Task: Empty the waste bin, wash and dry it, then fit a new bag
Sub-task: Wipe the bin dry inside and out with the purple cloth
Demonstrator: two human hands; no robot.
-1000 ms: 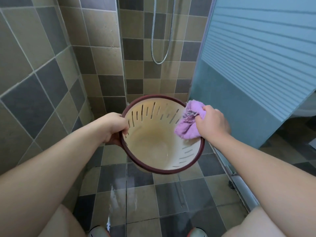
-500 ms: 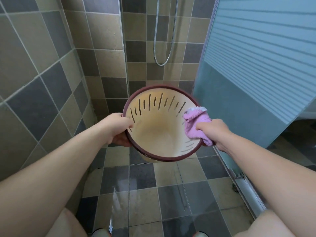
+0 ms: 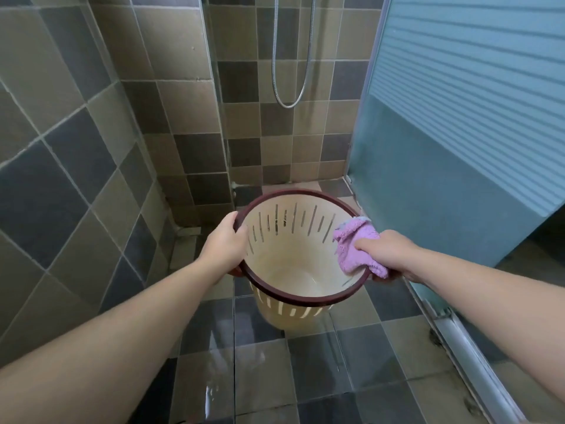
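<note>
A cream slotted waste bin [image 3: 293, 264] with a dark red rim is held above the wet shower floor, its mouth tilted toward me. The bin is empty, with no bag in it. My left hand [image 3: 224, 246] grips the rim on the left side, thumb inside. My right hand [image 3: 383, 252] holds a pink cloth [image 3: 354, 249] pressed over the right rim and against the inner wall.
Tiled walls [image 3: 76, 148] close in on the left and at the back. A shower hose [image 3: 292, 56] hangs on the back wall. A frosted blue sliding door [image 3: 458, 133] stands on the right, with its metal floor track [image 3: 470, 362] below. The floor tiles [image 3: 260, 377] are wet.
The bin has gone lower and further from me, and now tilts more upright. The cloth has slid along the right rim toward me. My view has tipped down.
</note>
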